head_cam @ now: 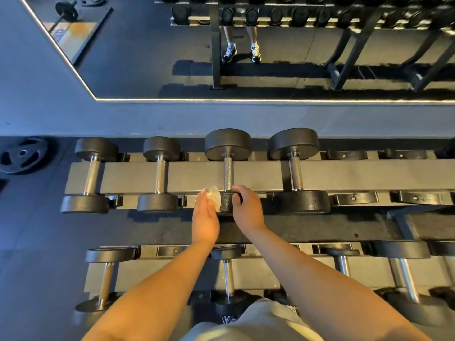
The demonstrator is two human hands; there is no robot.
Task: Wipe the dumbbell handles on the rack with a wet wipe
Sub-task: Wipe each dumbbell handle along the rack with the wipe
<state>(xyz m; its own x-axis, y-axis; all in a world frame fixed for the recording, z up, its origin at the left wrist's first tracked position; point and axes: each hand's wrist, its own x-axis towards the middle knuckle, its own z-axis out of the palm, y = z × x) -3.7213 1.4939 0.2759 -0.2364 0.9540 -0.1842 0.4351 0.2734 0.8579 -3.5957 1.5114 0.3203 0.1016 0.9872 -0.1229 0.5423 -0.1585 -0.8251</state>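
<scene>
On the rack's (197,175) upper tier, left hand (205,217) holds the crumpled wet wipe (213,196) against a dumbbell's (227,143) near head (226,205), right hand (247,210) grips it; handle (228,174) unwiped; tugging may roll it off

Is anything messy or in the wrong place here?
Mostly tidy. One weight plate lies on the floor left of the rack, and the top row's cradles right of the four dumbbells sit empty. Nothing looks spilled or broken.

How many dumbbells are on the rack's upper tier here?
4 black-headed, steel-handled dumbbells in a row: leftmost dumbbell, second dumbbell, third dumbbell, fourth dumbbell. The cradles to their right are empty; more may lie beyond the frame.
</scene>
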